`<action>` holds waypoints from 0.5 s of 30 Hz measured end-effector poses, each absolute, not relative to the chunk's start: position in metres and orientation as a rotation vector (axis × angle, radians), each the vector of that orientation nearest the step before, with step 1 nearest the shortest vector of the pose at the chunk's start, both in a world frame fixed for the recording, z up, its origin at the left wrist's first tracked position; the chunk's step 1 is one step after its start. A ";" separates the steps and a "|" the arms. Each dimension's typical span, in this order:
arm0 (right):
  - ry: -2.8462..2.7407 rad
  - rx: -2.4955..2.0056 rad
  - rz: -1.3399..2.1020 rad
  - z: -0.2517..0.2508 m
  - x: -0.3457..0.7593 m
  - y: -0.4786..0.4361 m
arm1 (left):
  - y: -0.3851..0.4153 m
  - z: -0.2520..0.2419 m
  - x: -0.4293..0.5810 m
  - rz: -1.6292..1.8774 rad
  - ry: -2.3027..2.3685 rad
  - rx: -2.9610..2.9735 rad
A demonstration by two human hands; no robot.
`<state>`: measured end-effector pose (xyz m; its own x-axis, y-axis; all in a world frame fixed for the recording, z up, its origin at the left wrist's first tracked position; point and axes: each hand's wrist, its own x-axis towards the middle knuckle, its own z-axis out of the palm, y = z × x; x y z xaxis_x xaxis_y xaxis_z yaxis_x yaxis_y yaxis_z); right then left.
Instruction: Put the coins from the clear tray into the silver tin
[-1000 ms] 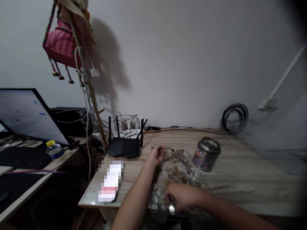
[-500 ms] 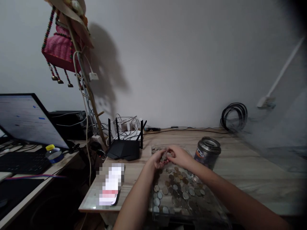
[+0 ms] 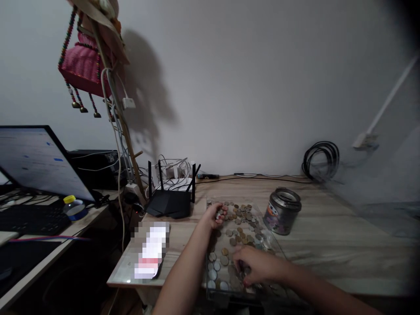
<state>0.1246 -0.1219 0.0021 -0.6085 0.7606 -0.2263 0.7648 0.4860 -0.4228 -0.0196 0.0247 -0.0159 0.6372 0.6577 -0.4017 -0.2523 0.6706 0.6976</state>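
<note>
Loose silver and brass-coloured coins (image 3: 243, 235) lie scattered over a clear, shallow tray (image 3: 208, 280) on the table. Over the tray's far left part, my left hand (image 3: 217, 215) is cupped around several coins, its fingers curled upward. My right hand (image 3: 249, 264) is down among the coins near the front of the tray, fingers bent and touching them. Whether it grips any coin is hidden beneath the fingers. To the right of the tray stands a metal tin (image 3: 282, 211) with a printed label.
A phone (image 3: 152, 251) lies left of the tray, its screen pixelated. Behind it sits a black router (image 3: 170, 203) with upright antennas. Coiled black cable (image 3: 320, 159) rests against the wall. A bottle (image 3: 75, 208) and a monitor (image 3: 36, 162) stand on the left desk.
My right hand has left my left hand and come down toward the front right, into the coins. My left hand stays about in place, still holding coins.
</note>
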 end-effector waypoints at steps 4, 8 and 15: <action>2.663 1.390 -0.796 -0.002 0.126 -0.130 | 0.024 -0.017 -0.016 0.572 0.746 0.688; 2.589 1.315 -0.909 -0.007 0.132 -0.137 | 0.019 -0.015 -0.012 0.530 0.828 0.770; 2.763 1.883 -1.116 0.016 0.133 -0.070 | 0.009 -0.009 -0.011 0.424 0.772 0.818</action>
